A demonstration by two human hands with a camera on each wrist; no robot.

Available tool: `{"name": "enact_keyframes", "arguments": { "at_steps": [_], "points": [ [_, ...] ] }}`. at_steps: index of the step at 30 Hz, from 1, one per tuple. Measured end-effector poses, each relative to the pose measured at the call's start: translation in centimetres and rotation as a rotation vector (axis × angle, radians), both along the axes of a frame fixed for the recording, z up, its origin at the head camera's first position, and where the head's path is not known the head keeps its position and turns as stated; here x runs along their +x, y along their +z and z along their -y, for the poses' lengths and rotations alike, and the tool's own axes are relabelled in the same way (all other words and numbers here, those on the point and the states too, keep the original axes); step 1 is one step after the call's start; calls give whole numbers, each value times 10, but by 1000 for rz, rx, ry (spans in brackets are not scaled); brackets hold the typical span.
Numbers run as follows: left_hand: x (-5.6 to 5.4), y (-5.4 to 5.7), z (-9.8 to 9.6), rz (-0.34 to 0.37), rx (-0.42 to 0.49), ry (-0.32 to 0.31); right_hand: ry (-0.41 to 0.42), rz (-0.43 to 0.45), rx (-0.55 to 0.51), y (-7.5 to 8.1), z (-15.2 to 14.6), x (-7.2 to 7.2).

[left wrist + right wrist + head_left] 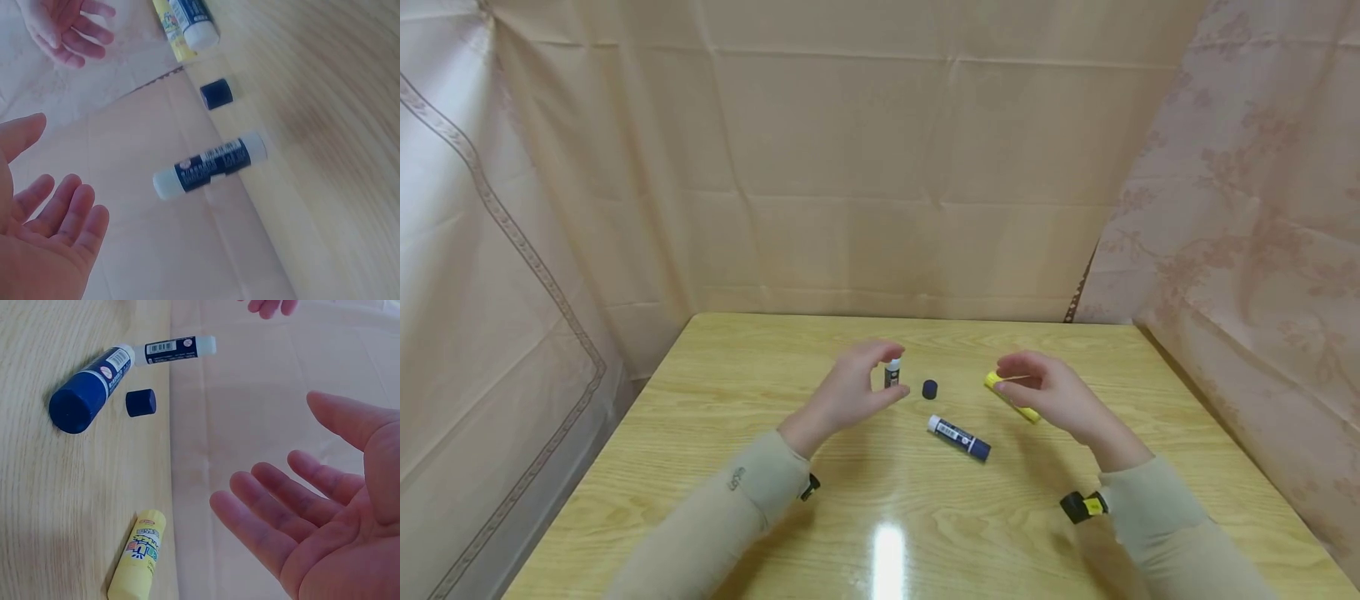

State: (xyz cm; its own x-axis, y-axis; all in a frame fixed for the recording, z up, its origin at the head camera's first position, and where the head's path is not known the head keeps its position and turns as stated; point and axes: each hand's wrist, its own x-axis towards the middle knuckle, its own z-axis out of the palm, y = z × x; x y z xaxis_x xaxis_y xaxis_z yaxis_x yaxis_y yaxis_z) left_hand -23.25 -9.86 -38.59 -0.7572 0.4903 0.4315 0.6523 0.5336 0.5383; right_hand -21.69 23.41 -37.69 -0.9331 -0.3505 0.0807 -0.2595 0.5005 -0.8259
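An uncapped glue stick (892, 374) with a dark blue label stands upright on the table, its white end up. My left hand (848, 390) is beside it, thumb and fingers spread; the left wrist view shows a gap between the hand and the glue stick (215, 165). Just right of it stands a dark blue cap (930, 389). My right hand (1063, 400) hovers near a yellow glue stick (137, 556) and holds nothing, its fingers loosely extended. Nearer me, a capped blue glue stick (958, 438) lies on its side.
The wooden table (715, 375) carries these things. Beige cloth (850, 167) hangs behind its far edge, with more cloth at the left and a flowered cloth (1247, 208) at the right. Each wrist wears a dark strap; the right one (1082, 506) has a yellow mark.
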Motion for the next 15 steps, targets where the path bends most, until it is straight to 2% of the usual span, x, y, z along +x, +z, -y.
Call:
{"name": "enact_keyframes", "arguments": {
  "at_steps": [7, 15],
  "points": [
    [5, -2, -16, 32, -47, -49, 13, 26, -9, -4, -1, 3],
    [8, -9, -33, 64, -157, -51, -1, 72, 43, -10, -1, 6]
  ]
}}
